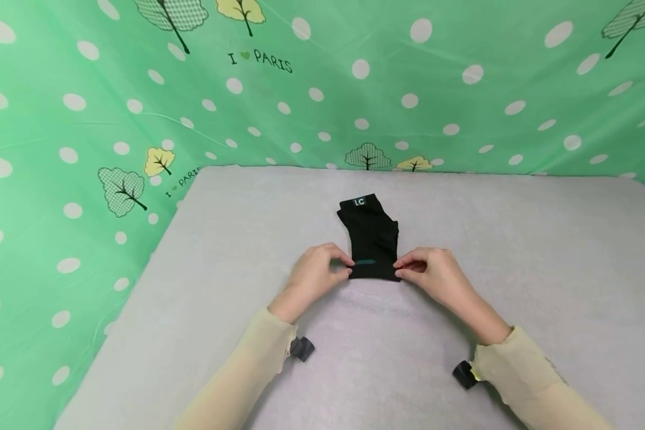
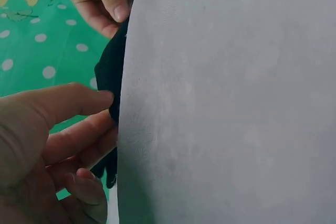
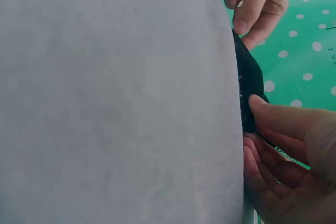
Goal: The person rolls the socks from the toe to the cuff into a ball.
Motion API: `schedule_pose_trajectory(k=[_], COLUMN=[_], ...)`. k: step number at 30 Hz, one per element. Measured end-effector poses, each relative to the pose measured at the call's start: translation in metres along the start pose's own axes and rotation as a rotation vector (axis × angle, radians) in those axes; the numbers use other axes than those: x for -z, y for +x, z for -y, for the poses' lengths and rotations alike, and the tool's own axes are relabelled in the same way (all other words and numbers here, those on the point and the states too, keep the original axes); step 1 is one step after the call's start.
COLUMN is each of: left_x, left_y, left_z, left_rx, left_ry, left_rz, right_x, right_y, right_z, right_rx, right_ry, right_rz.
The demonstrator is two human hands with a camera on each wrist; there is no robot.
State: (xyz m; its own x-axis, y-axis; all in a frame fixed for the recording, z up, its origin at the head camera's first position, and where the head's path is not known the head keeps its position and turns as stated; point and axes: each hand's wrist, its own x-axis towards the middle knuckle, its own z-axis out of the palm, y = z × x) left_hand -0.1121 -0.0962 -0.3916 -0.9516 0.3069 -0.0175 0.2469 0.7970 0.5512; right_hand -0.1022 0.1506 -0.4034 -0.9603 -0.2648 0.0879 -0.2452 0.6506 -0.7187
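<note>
A black sock (image 1: 373, 236) lies on the grey surface, its cuff with an "LC" label towards the far side. A short teal mark crosses it near its straight near edge. My left hand (image 1: 315, 272) pinches the near left corner between thumb and fingers. At the near right corner, my right hand (image 1: 435, 275) pinches the cloth in the same way. In the left wrist view the sock (image 2: 110, 72) shows as a dark strip raised beside the grey surface, and the right wrist view shows the sock (image 3: 251, 77) spanning both hands.
The grey covered table (image 1: 543, 251) spreads out on both sides of the sock. Behind it and to the left hangs a green dotted cloth (image 1: 328, 77) with tree prints. Dark wrist devices (image 1: 303, 349) sit at the sleeve ends.
</note>
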Motion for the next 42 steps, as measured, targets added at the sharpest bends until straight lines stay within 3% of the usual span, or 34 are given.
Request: schedule_pose_trajectory(k=[6,12,17,21,28,35,42], left_x=[0.001,-0.002,-0.002,-0.001,0.007,-0.001,-0.001], left_y=[0.0,0.002,0.0,-0.004,-0.009,0.001,0.01], left_z=[-0.002,-0.006,-0.006,-0.002,-0.001,-0.002,-0.009], left_rx=[0.0,0.012,0.005,-0.009,0.051,0.137,0.151], left_ry=[0.077,0.157,0.152,0.082,-0.038,0.041,0.188], left_rz=[0.041,0.036,-0.016,-0.063,-0.023,-0.009,0.011], right_x=[0.002,-0.001,-0.004,-0.006,-0.002,-0.001,-0.002], right_y=[-0.002,0.002,0.003,-0.003,-0.01,0.001,0.011], right_z=[-0.001,-0.001,0.0,0.004,0.01,0.005,0.008], right_rx=[0.023,0.037,0.079,0.122,-0.004,-0.099,-0.116], right_ry=[-0.006,-0.047,-0.042,0.009,0.136,0.17,0.054], right_rz=[0.042,0.06,0.01,-0.038,0.011,0.01,0.049])
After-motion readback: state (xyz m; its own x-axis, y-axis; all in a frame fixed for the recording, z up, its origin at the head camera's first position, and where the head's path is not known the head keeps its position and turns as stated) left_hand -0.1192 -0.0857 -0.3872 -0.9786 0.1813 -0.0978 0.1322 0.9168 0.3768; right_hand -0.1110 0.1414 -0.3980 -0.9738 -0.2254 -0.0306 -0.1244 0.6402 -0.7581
